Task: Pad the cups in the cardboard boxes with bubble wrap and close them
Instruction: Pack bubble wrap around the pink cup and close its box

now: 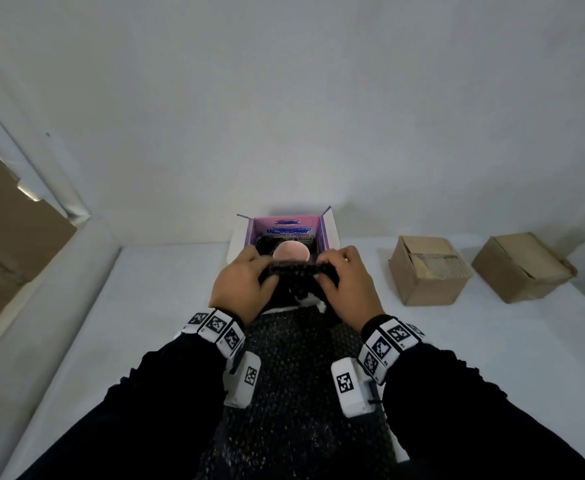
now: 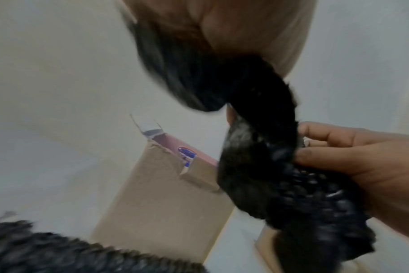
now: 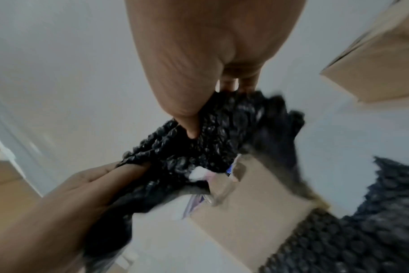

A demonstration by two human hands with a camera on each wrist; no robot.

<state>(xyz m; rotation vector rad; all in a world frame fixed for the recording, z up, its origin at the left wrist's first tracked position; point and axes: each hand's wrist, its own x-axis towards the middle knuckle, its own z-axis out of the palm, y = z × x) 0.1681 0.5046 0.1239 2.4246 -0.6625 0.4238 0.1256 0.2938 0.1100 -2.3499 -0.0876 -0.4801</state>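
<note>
Nothing here reads cleanly to me. The inner back flap of the open box in front of me carries a blue oval logo and a line of blue lettering on pink and purple, but the letters are too blurred to make out. The same blue oval mark shows on the flap in my left wrist view, equally unreadable. The bands on my wrists bear black-and-white square code markers, with no words or numbers I can read.

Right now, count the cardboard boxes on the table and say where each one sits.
3. The open box with the cup sits just beyond both hands; two closed boxes lie to the right, a nearer one and a farther one. More may lie outside the view.
</note>
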